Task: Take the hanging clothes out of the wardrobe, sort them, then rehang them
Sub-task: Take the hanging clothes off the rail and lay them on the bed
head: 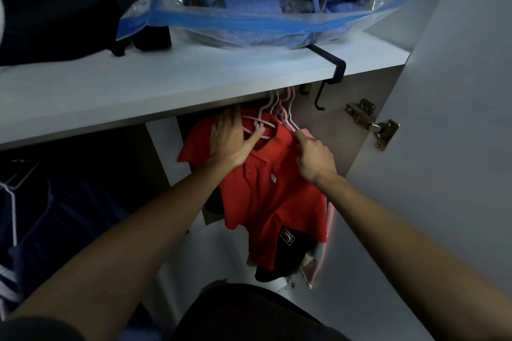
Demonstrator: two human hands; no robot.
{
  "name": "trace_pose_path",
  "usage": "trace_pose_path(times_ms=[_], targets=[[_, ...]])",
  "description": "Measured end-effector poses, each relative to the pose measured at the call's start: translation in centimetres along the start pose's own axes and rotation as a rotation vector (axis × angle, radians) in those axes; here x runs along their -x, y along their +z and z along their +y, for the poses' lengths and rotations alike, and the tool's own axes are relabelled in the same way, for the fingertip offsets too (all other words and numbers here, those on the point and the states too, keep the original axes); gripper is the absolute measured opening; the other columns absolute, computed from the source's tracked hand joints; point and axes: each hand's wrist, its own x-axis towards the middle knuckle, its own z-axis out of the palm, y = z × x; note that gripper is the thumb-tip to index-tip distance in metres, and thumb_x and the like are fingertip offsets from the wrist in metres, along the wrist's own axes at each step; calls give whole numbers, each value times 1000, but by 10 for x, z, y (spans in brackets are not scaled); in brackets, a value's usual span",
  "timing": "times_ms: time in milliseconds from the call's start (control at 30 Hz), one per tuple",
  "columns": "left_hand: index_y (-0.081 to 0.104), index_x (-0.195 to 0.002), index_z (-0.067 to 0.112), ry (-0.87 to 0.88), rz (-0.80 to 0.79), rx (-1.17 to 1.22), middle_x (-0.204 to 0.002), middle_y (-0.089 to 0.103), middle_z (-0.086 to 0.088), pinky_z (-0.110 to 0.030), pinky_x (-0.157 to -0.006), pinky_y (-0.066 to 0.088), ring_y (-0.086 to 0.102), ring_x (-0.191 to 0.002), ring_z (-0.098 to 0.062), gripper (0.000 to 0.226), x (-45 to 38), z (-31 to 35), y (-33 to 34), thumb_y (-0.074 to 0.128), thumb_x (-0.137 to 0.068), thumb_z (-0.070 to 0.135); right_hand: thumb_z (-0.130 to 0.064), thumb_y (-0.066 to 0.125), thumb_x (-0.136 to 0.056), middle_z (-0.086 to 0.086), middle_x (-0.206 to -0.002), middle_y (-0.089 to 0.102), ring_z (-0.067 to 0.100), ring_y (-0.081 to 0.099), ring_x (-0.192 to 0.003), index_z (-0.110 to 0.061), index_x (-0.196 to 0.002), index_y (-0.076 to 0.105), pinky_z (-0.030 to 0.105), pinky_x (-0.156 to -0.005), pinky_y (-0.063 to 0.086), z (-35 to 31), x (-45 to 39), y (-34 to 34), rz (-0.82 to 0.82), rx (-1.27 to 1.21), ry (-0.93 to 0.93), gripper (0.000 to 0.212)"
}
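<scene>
A red polo shirt (pixel 266 191) hangs at the front of a small bunch of clothes under the white wardrobe shelf (pixel 166 86). Several white and pink hangers (pixel 277 111) crowd together above its collar. My left hand (pixel 230 138) lies flat on the shirt's left shoulder, fingers straight, thumb beside a white hanger. My right hand (pixel 313 158) pinches the shoulder of a pink hanger at the shirt's right side. A pink garment (pixel 318 263) and dark clothing show behind the red shirt's lower edge.
A clear blue-trimmed storage bag (pixel 249 0) of blue fabric sits on the shelf beside a black bag (pixel 55 3). A black hook bracket (pixel 332 69) clips over the shelf edge. The open white door (pixel 443 147) with its hinge (pixel 374 124) stands right. Dark clothes (pixel 33 216) hang left.
</scene>
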Motion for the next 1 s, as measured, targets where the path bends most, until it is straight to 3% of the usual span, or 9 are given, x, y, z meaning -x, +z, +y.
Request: trace_pose_path(times_ms=[133,233,367,500,600,800,1000], targets=[[43,-152,3,44,10,7,-146,55,-22,-46,-112,41,54,-130,-40,95,-2,-23,-6,36,-92,76,2,48,-85,8,-127,60,46,62,-103,-27,-134,50,46,-80,46,-2,7,-3,31,-35,12,57],[60,-126,2,73,26,-3,-126,62,-21,-46,-97,46,58,-114,-41,80,0,-30,-12,31,-97,71,3,47,-81,11,-118,63,46,62,-99,-22,-121,50,44,-75,42,-5,10,-5,47,-44,26,48],[63,-128,4,37,-39,41,-126,65,-26,-47,-94,51,62,-113,-44,74,6,-55,-24,14,-100,53,3,46,-79,10,-98,59,43,60,-94,-16,-108,45,39,-72,36,-2,8,-8,30,-37,28,35],[64,-111,12,-25,-7,187,-115,69,-18,-42,-87,50,65,-107,-38,54,17,-79,-33,30,-102,52,0,45,-81,6,-90,56,42,59,-90,-15,-103,45,39,-70,36,-2,8,-11,35,-80,42,27],[64,-115,14,-18,15,112,-117,70,-18,-42,-84,48,66,-107,-41,42,15,-75,-36,37,-106,44,-1,46,-77,9,-94,59,41,59,-91,-17,-100,43,41,-70,39,-7,7,-16,65,-60,45,28],[66,-120,15,-24,81,73,-119,71,-20,-45,-87,49,65,-109,-43,54,12,-62,-55,29,-101,50,-2,50,-75,12,-107,64,40,61,-100,-14,-107,49,42,-73,41,-16,1,-33,205,-12,10,34],[61,-101,17,42,32,163,-93,71,-14,-40,-73,48,69,-91,-38,42,43,-65,-60,38,-106,51,-3,50,-78,10,-105,65,40,61,-100,-16,-110,52,39,-71,35,-12,32,-32,174,-32,9,35]])
